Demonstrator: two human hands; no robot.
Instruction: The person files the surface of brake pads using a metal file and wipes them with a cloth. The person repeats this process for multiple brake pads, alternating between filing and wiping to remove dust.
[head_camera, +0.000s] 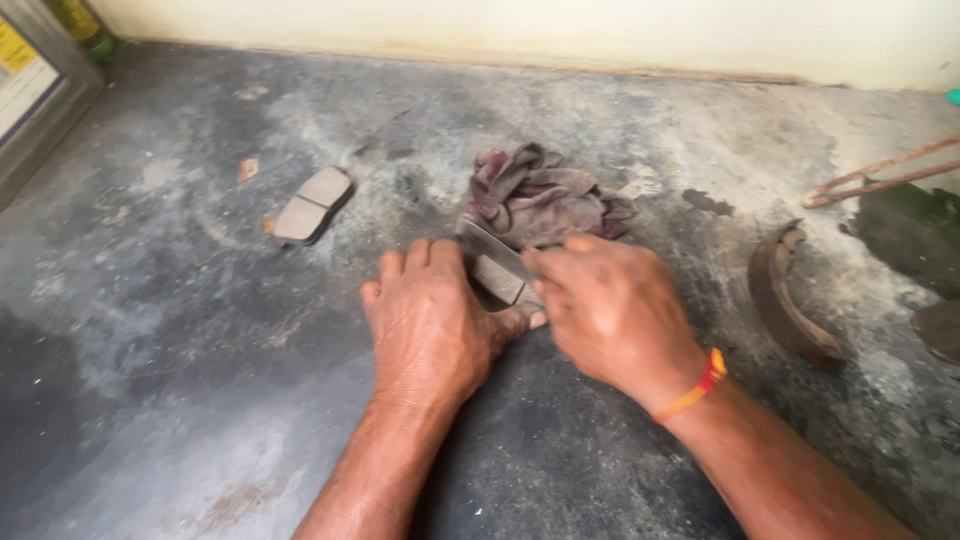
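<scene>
soft, even daylight with no glare, only faint shadows under the left hand and right hand, the whole frame slightly motion-blurred, worst on the floor near the bottom and the rag, corners stretched a little.

The left hand covers most of the brake pad beneath it, so only a grey corner shows; the right hand hides the handle end of the flat blade, and how its fingers close cannot be told; both forearms run off the bottom edge; the frame at upper left, the bent rod and a dark piece at right are cut by the edges; the whole picture is slightly motion-blurred.
</scene>
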